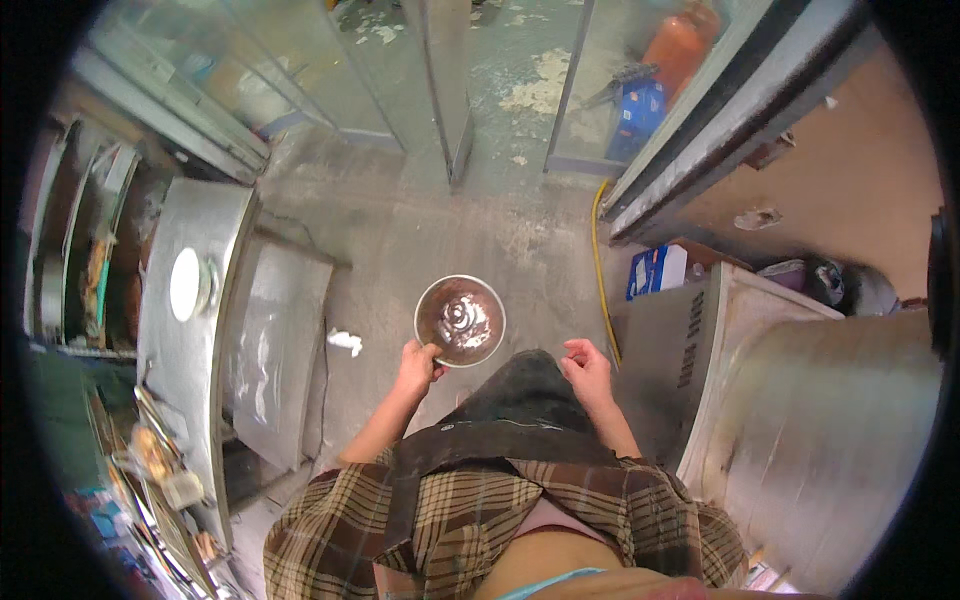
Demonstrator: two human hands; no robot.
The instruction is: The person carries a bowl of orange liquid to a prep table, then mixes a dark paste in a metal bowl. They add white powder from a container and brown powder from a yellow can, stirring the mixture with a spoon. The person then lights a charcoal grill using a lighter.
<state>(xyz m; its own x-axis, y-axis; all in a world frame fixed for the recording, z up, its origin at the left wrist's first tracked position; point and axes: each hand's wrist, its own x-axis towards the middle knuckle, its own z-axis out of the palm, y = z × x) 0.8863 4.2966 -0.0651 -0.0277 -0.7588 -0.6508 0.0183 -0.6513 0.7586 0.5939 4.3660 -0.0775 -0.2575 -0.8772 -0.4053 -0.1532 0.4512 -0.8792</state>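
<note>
My left hand (418,369) grips the near-left rim of a round metal bowl (480,304), thumb over the edge and fingers beneath. The bowl is held out in front of me above the floor. Its inside is brownish and shiny with reflections; I cannot tell whether it holds a thin liquid. My right hand (588,369) hangs in the air beside the dark apron (517,394), its fingers loosely curled with nothing in them. It is nearest to the grey metal cabinet on the right.
Glass door panels (442,90) stand ahead. A yellow hose (598,262) runs along the floor by the grey cabinet (660,360). On the left is a steel counter (180,300) holding utensils. White scrap (345,343) lies on the floor. An orange gas cylinder (679,45) stands behind the glass.
</note>
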